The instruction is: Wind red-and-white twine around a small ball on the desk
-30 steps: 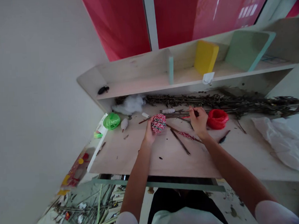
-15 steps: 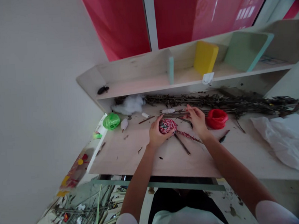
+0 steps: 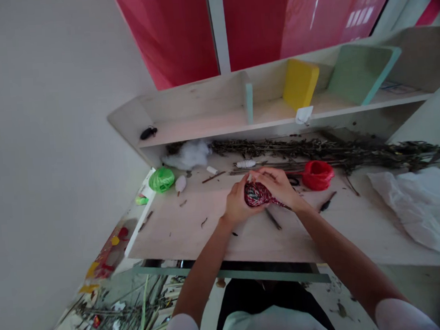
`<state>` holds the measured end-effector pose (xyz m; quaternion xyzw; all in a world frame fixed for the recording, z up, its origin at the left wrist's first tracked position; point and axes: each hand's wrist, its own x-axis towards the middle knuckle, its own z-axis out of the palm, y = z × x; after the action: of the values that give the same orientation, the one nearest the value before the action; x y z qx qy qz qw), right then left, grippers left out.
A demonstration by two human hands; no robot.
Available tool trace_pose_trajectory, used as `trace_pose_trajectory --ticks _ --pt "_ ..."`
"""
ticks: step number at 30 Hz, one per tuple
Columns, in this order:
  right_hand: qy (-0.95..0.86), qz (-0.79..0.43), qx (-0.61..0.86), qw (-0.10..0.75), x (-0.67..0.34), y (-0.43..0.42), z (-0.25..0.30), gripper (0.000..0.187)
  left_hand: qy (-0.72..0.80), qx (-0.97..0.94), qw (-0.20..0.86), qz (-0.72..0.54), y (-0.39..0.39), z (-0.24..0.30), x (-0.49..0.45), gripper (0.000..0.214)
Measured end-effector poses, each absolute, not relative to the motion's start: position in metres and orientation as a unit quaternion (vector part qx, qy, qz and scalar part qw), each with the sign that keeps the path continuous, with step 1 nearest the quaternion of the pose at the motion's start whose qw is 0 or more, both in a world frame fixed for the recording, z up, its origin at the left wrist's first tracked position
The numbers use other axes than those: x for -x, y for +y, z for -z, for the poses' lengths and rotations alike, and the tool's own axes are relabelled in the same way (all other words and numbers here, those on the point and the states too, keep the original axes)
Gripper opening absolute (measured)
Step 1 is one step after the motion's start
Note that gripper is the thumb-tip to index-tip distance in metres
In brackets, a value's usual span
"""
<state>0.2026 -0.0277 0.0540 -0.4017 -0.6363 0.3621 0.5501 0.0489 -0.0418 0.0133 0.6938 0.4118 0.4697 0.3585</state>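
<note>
My left hand (image 3: 236, 204) is closed around a ball wound with red, white and dark yarn (image 3: 256, 194), gripping it from the left. A narrow yarn-wrapped stem (image 3: 279, 202) sticks out of the ball toward the lower right and passes beneath my right wrist. My right hand (image 3: 277, 183) bends over the top right of the ball, fingers closed and touching it. Whether a strand is pinched between those fingertips is too small to tell. Under the ball, a dark stick (image 3: 273, 220) lies on the desk (image 3: 195, 237).
A red string roll (image 3: 317, 175) stands right of my hands, a green string roll (image 3: 161, 180) far left beside a white wrapped bulb (image 3: 180, 184). White stuffing (image 3: 191, 154) and dry twigs (image 3: 339, 151) line the back. A plastic bag (image 3: 415, 206) lies right, below the shelf (image 3: 202, 128).
My right hand has moved left from beside the red roll onto the top of the ball. My left hand, still holding the ball, has shifted slightly right and down.
</note>
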Motion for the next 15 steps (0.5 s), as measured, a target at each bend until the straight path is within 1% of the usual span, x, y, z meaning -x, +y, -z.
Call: trace_pose_trajectory --ticks 2,3,4,7,9,15 --pt "-0.682 -0.312 0.385 0.538 -0.196 -0.034 -0.054 0.028 0.408 -0.7 0.357 -0.465 -0.041 -0.011 -0.051 0.095" --pt "-0.701 -0.286 0.375 0.535 -0.193 -0.037 -0.053 0.026 0.405 -0.701 0.356 -0.467 -0.04 -0.01 -0.053 0.092" --pt "-0.715 -0.26 0.366 0.535 -0.19 -0.039 -0.052 0.024 0.403 -0.7 0.352 -0.473 -0.039 -0.009 -0.054 0.085" --pt "-0.737 -0.18 0.357 0.545 -0.183 -0.045 -0.05 0.022 0.409 -0.673 0.338 -0.515 -0.034 -0.005 -0.055 0.056" --pt "-0.732 -0.141 0.367 0.557 -0.181 -0.048 -0.049 0.021 0.422 -0.638 0.341 -0.547 -0.032 -0.007 -0.053 0.046" --pt "-0.671 -0.094 0.411 0.61 -0.183 -0.047 -0.048 0.021 0.463 -0.574 0.317 -0.597 -0.032 -0.028 -0.046 0.045"
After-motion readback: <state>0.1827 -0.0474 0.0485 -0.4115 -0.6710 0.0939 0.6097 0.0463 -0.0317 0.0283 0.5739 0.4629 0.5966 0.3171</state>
